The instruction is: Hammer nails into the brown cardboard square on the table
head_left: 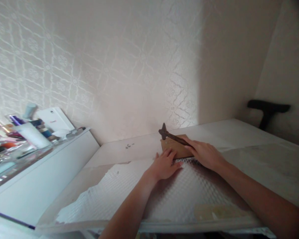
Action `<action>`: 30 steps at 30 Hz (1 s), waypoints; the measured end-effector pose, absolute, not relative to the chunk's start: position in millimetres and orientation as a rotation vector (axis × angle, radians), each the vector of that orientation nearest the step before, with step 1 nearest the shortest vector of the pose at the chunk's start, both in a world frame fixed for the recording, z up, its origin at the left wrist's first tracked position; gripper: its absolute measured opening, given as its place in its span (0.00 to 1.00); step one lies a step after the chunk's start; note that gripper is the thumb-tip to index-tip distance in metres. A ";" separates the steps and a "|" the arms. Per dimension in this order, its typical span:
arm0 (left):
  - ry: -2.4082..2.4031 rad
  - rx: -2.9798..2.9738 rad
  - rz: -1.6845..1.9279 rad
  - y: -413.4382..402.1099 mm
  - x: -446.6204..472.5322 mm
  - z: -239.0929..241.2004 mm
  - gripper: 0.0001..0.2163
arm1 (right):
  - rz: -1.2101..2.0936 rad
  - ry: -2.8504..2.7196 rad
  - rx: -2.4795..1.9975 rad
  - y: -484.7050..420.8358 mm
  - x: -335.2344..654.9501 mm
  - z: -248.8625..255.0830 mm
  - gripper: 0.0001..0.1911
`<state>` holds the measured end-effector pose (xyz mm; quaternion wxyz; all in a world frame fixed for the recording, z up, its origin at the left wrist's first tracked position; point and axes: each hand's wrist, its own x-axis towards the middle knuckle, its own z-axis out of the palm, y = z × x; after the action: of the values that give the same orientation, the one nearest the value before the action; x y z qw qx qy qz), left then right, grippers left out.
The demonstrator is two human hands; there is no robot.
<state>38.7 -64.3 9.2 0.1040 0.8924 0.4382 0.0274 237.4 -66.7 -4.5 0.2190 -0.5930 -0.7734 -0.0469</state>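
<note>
Tool (pixel 173 137), long axis slanting away leftward, gripped by right hand (pixel 205 153) fingers, left hand (pixel 164 165) fingers flat on card (pixel 180 150)

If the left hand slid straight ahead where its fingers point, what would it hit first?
The left hand would meet the brown card first, its fingertips seemingly already on it; past that, likely the dark tool in the right hand.

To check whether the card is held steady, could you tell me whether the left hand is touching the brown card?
Touching. The head view shows the left hand flat, its fingers pressed on the brown card; the right hand grips a dark tool.
</note>
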 end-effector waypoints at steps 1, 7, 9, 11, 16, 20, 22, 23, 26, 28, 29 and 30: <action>1.294 2.632 0.080 -64.1 38.6 9.3 0.31 | -0.119 -2.151 -1.643 -66.5 237.5 -5.0 0.23; 1.304 2.627 0.055 -64.7 38.9 10.7 0.30 | -0.088 -2.140 -1.648 -67.9 237.6 -3.9 0.23; 1.306 2.629 0.053 -65.5 38.9 11.5 0.30 | -0.072 -2.119 -1.639 -67.8 238.3 -2.6 0.23; 1.312 2.625 0.046 -66.1 38.8 12.2 0.30 | -0.053 -2.117 -1.650 -67.1 239.0 -2.5 0.23; 1.321 2.621 0.042 -66.3 38.2 12.6 0.30 | -0.076 -2.151 -1.683 -66.3 238.3 -4.1 0.23; 1.315 2.621 0.058 -65.5 38.0 11.1 0.30 | -0.099 -2.151 -1.649 -67.1 236.8 -3.6 0.22; 1.317 2.621 0.064 -65.1 38.0 10.2 0.30 | -0.093 -2.151 -1.657 -67.0 237.0 -3.8 0.23; 1.318 2.621 0.067 -65.0 37.9 10.0 0.30 | -0.087 -2.150 -1.669 -66.8 237.3 -3.9 0.23; 1.317 2.627 0.071 -65.0 37.9 9.9 0.30 | -0.072 -2.129 -1.674 -66.6 238.8 -3.5 0.23; 1.318 2.629 0.071 -65.2 38.0 10.3 0.30 | -0.062 -2.094 -1.645 -66.6 239.8 -1.9 0.24; 1.320 2.630 0.068 -65.3 38.0 10.5 0.30 | -0.057 -2.076 -1.635 -66.6 240.2 -0.9 0.24; 1.321 2.629 0.065 -65.4 38.1 10.9 0.30 | -0.052 -2.063 -1.628 -66.4 240.4 0.0 0.24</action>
<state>38.1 -65.4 10.9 0.0989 0.8889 0.4467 0.0221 240.4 -66.4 0.0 0.2536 -0.5992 -0.7591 -0.0191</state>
